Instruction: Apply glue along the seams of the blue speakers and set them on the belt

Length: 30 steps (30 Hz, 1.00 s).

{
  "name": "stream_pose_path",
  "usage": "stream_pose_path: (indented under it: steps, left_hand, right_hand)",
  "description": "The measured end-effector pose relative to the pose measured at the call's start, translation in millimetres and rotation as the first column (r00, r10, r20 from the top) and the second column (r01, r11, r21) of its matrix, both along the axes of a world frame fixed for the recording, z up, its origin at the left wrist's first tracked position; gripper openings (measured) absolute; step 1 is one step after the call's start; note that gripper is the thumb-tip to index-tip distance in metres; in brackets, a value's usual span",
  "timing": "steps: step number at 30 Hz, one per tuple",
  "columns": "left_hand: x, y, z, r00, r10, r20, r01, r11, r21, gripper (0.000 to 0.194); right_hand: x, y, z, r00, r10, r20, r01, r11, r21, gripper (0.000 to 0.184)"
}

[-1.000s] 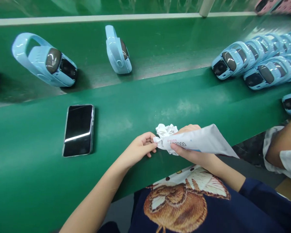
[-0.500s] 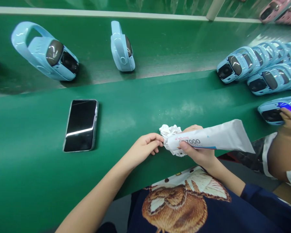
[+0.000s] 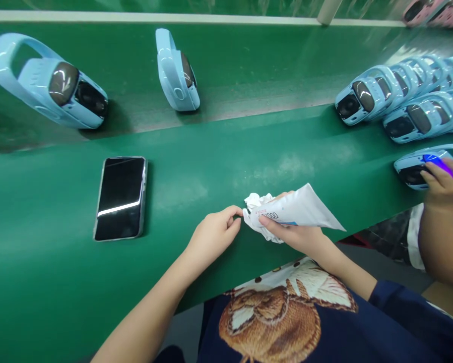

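Observation:
My right hand (image 3: 298, 233) is wrapped round a white glue tube (image 3: 305, 206) with "7000" printed on it, its thumb on top and its flat end pointing right. Crumpled white tissue (image 3: 257, 200) lies under and around the tube's narrow end, also within the right hand's grip. At the left edge of the tissue, my left hand (image 3: 213, 234) has its fingers curled and its index fingertip against the tissue by the nozzle. Whatever sits between those fingertips is too small to make out.
A black-screened phone (image 3: 120, 196) lies on the green table (image 3: 196, 166) at left. Two light-blue handled devices (image 3: 60, 91) stand on the conveyor belt (image 3: 241, 65) behind. Rows of similar devices (image 3: 415, 121) fill the right, where a co-worker's hand (image 3: 447, 181) holds a blue-purple object over one.
The glue tube has swung, its flat end turned towards me. My left hand has drawn slightly left, index finger straighter. The belt devices have shifted left in view.

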<state>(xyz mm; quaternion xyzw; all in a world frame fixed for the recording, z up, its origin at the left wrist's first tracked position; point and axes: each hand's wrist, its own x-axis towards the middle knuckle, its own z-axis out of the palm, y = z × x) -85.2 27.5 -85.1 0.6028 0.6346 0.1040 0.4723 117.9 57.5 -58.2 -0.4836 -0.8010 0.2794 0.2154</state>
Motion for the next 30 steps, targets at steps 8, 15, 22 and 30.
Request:
stream_pose_path:
  steps: [8,15,22,30]
  left_hand:
    - [6.2,1.0,-4.6,0.999,-0.016,-0.029,0.019,0.994,0.11,0.023]
    - [5.3,-0.8,-1.2,0.959,-0.05,0.279,0.004,0.987,0.163,0.026]
    - [10.7,-2.5,-0.3,0.968,-0.086,0.235,0.017,0.959,0.282,0.019]
    - [11.1,-4.5,0.0,0.968,-0.139,0.208,0.053,0.926,0.375,0.021]
  right_hand:
    - [2.3,-1.4,-4.7,0.986,-0.03,-0.163,0.014,0.995,-0.097,0.026]
    - [4.3,-4.9,-3.3,0.89,-0.197,-0.412,0.139,0.976,-0.167,0.016]
    - [7.0,-7.3,-3.0,0.881,-0.19,-0.432,0.118,0.975,-0.19,0.012]
    - [6.3,-8.4,-0.7,0.858,-0.211,-0.467,0.123,0.969,-0.212,0.01]
